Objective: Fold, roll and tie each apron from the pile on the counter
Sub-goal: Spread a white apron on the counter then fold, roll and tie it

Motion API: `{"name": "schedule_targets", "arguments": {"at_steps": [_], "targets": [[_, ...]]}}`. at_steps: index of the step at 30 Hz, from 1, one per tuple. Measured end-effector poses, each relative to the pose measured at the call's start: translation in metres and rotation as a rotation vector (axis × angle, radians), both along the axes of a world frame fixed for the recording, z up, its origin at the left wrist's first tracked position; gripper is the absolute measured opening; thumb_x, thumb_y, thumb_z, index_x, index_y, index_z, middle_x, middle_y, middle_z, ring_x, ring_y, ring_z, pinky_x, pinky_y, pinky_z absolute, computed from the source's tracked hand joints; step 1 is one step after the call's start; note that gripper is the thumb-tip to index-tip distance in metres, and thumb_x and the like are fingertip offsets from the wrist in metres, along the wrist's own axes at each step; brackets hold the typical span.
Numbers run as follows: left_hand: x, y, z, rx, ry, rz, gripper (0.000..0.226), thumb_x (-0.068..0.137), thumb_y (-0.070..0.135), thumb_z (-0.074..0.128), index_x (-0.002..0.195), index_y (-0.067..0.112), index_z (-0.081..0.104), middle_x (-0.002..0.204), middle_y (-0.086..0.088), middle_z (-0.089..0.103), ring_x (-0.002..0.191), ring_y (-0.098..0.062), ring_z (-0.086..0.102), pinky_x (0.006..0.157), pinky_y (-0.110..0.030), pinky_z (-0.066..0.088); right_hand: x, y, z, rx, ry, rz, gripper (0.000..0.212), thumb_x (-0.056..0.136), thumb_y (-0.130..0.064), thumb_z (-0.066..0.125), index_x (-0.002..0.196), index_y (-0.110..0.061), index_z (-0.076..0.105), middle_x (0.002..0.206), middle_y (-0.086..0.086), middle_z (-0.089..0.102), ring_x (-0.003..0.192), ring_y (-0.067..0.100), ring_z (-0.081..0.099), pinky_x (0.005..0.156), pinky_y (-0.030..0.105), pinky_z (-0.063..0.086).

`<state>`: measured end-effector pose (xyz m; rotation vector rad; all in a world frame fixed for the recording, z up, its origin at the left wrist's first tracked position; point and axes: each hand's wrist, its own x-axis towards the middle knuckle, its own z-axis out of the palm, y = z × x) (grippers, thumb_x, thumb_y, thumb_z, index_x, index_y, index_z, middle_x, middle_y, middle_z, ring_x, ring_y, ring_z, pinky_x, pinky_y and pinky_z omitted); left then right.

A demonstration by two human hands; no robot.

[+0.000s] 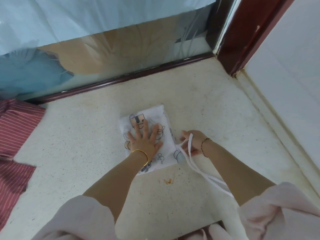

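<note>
The white printed apron (147, 135) lies folded into a small packet mid-bench (86, 135). The left hand (143, 141) presses it flat, fingers (138, 129) spread and released. The right hand (194, 142) grasps the white ties (190, 153) just beside it. Best to keep the packet pinned and draw the ties taut before rolling. Striped aprons (15, 129) wait at left.

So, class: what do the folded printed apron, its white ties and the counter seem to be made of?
Printed apron: thin woven cloth, probably; matte, creased.
White ties: flat cloth tape; limp loops.
Counter: speckled stone or terrazzo, perhaps; dull, stained.
</note>
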<state>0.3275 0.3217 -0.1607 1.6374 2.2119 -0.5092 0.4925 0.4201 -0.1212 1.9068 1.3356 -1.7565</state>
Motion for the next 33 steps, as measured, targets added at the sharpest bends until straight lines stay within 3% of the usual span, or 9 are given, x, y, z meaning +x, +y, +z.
{"name": "schedule_targets", "arguments": {"at_steps": [4, 7, 10, 13, 18, 22, 26, 30, 33], "targets": [[0.001, 0.001, 0.0, -0.019, 0.02, -0.01, 0.069, 0.092, 0.063, 0.005, 0.142, 0.03, -0.028, 0.15, -0.012, -0.035, 0.136, -0.046, -0.027, 0.109, -0.066, 0.001, 0.021, 0.02, 0.029, -0.234, 0.32, -0.046, 0.044, 0.098, -0.047, 0.037, 0.118, -0.013, 0.055, 0.079, 0.015, 0.07, 0.039, 0.011, 0.038, 0.043, 0.021, 0.04], [0.001, 0.001, 0.001, -0.037, 0.016, -0.015, 0.069, 0.092, 0.063, 0.005, 0.142, 0.03, -0.029, 0.149, -0.012, -0.036, 0.135, -0.045, -0.028, 0.109, -0.066, -0.001, 0.018, 0.026, 0.034, -0.334, 0.277, 0.065, 0.048, 0.098, -0.053, 0.033, 0.123, -0.015, 0.051, 0.08, 0.014, 0.071, 0.038, 0.01, 0.034, 0.042, 0.019, 0.034], [0.0, 0.002, 0.003, -0.046, 0.001, -0.011, 0.069, 0.092, 0.063, 0.005, 0.141, 0.03, -0.03, 0.148, -0.011, -0.037, 0.135, -0.045, -0.029, 0.11, -0.065, -0.002, 0.011, 0.029, 0.034, -0.403, 0.382, -0.047, 0.029, 0.098, -0.034, 0.048, 0.116, -0.014, 0.058, 0.069, 0.006, 0.062, 0.034, 0.006, 0.026, 0.036, 0.015, 0.025], [0.0, 0.003, 0.003, -0.046, -0.018, -0.005, 0.069, 0.091, 0.063, 0.005, 0.141, 0.03, -0.03, 0.148, -0.011, -0.038, 0.135, -0.044, -0.03, 0.11, -0.065, -0.002, 0.011, 0.041, 0.034, -0.238, 0.566, -0.482, 0.013, 0.094, -0.009, 0.05, 0.102, -0.012, 0.059, 0.077, 0.005, 0.068, 0.031, 0.003, 0.03, 0.033, 0.014, 0.027], [0.0, 0.004, 0.005, -0.054, -0.029, -0.003, 0.069, 0.091, 0.063, 0.005, 0.142, 0.03, -0.03, 0.149, -0.011, -0.036, 0.135, -0.044, -0.029, 0.11, -0.065, 0.0, 0.008, 0.055, 0.046, 0.182, 0.629, -0.809, 0.064, 0.094, 0.003, 0.041, 0.149, -0.021, 0.019, 0.093, 0.009, 0.056, 0.051, 0.012, 0.048, 0.054, 0.025, 0.047], [-0.002, 0.004, 0.006, -0.052, -0.03, -0.014, 0.07, 0.092, 0.063, 0.006, 0.142, 0.03, -0.029, 0.149, -0.011, -0.035, 0.136, -0.044, -0.028, 0.11, -0.065, 0.001, 0.009, 0.057, 0.063, 0.601, 0.462, -0.708, 0.083, 0.09, 0.011, 0.04, 0.15, -0.034, 0.004, 0.154, 0.013, 0.018, 0.06, 0.015, 0.058, 0.062, 0.027, 0.056], [-0.004, 0.001, 0.005, 0.023, -0.031, -0.019, 0.069, 0.093, 0.062, 0.01, 0.147, 0.03, -0.018, 0.154, -0.01, -0.023, 0.14, -0.043, -0.018, 0.112, -0.063, 0.003, 0.005, 0.059, 0.065, 0.84, 0.269, -0.474, 0.081, 0.088, 0.007, 0.039, 0.151, -0.031, 0.005, 0.158, 0.003, 0.011, 0.073, 0.022, 0.065, 0.068, 0.032, 0.058], [-0.009, -0.004, 0.004, 0.401, -0.059, 0.016, 0.055, 0.09, 0.045, 0.031, 0.134, 0.017, 0.048, 0.141, -0.021, 0.043, 0.129, -0.04, 0.041, 0.099, -0.061, 0.037, -0.023, 0.034, 0.05, 0.882, 0.057, -0.02, 0.066, 0.09, 0.006, 0.037, 0.149, -0.016, 0.018, 0.153, 0.01, 0.025, 0.116, 0.024, 0.054, 0.096, 0.032, 0.047], [-0.017, -0.004, 0.002, 0.528, -0.106, 0.044, 0.044, 0.087, 0.031, 0.035, 0.121, 0.01, 0.053, 0.131, -0.019, 0.053, 0.121, -0.037, 0.051, 0.096, -0.056, 0.043, -0.054, -0.004, 0.029, 0.921, 0.095, 0.358, 0.053, 0.089, 0.008, 0.038, 0.141, -0.006, 0.036, 0.148, 0.011, 0.032, 0.13, 0.025, 0.041, 0.106, 0.033, 0.036]]}}
